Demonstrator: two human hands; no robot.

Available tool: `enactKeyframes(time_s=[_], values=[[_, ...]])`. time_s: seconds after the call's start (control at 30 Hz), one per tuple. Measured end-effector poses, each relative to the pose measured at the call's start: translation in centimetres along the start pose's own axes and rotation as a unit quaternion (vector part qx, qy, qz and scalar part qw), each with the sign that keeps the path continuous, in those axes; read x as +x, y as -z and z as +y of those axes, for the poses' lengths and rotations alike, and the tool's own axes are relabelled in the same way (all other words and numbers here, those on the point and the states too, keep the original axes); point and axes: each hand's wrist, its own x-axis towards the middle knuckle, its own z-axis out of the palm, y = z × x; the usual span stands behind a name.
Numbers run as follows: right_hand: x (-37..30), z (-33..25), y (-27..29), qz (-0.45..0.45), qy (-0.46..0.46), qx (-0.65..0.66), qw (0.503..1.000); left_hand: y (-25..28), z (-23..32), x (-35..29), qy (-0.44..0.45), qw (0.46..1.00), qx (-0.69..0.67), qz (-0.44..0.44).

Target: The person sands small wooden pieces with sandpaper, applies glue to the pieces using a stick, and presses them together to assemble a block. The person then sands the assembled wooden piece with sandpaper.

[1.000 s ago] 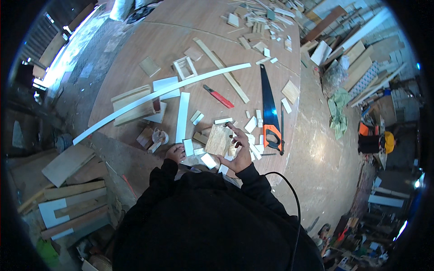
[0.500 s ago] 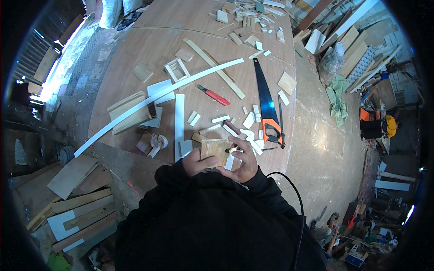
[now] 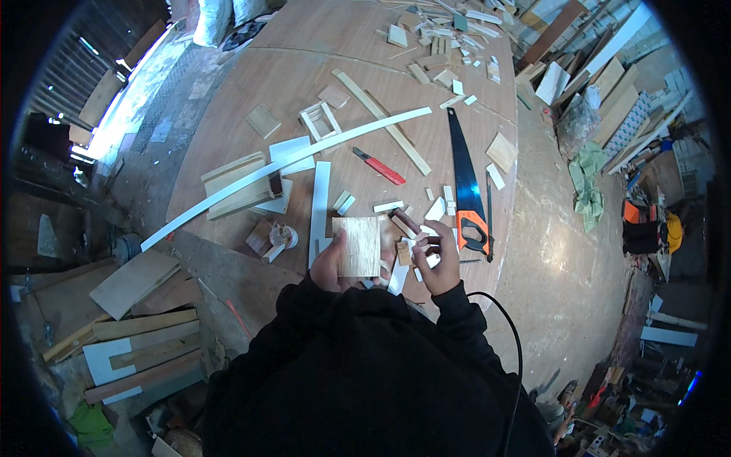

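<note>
My left hand (image 3: pixel 327 263) grips a square, light-brown piece of wood (image 3: pixel 358 247) by its left edge, its broad grained face turned up. Fingertips show past the board's right edge. Just to the right is my right hand (image 3: pixel 443 263), apart from the board, fingers bent and a gap between thumb and forefinger; I see nothing held there. It hovers over small white offcuts. Beyond the board lies a dark brown rod-like piece (image 3: pixel 403 222). A small tan block (image 3: pixel 403 253) shows between the hands.
A handsaw (image 3: pixel 466 171) with an orange and black handle lies at the right. Farther off are a red utility knife (image 3: pixel 379 166), a long white strip (image 3: pixel 282 164), a small wooden frame (image 3: pixel 320 122) and a glue-like tub (image 3: pixel 283 236). Scrap wood (image 3: pixel 438 61) covers the far end.
My right hand has drawn away from the board to the right. The board now lies flatter to view in my left hand. The whole view has shifted slightly.
</note>
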Motion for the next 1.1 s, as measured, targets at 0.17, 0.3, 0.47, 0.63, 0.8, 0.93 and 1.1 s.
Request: enactKeyframes(time_s=[0.17,0.3,0.47,0.63,0.8,0.93,1.1], values=[[0.2,2.7,0.7,0.008,-0.052,0.036,0.998,-0.6,-0.7,-0.3,0.009,0.984,-0.173,-0.030],[0.1,5.7,1.9,0.020,-0.096,0.037,0.994,-1.5,-1.6,-0.3,-0.005,0.983,-0.182,0.026],[-0.9,11.7,3.1,-0.051,-0.115,-0.017,0.992,-2.5,-3.1,-0.3,-0.017,0.986,-0.149,0.076],[-2.0,16.1,2.5,-0.136,-0.141,-0.133,0.971,-4.6,-5.5,-1.2,-0.057,0.978,-0.155,0.129],[-2.0,19.8,-0.1,-0.138,-0.075,-0.209,0.965,-3.6,-10.6,-1.0,-0.174,0.934,0.031,0.311],[1.2,19.0,-0.4,-0.051,0.004,-0.293,0.955,-5.9,-12.5,-1.2,-0.261,0.909,-0.008,0.326],[2.8,17.3,-2.4,-0.190,-0.040,-0.397,0.897,-8.2,-13.6,-2.9,-0.310,0.876,0.017,0.370]])
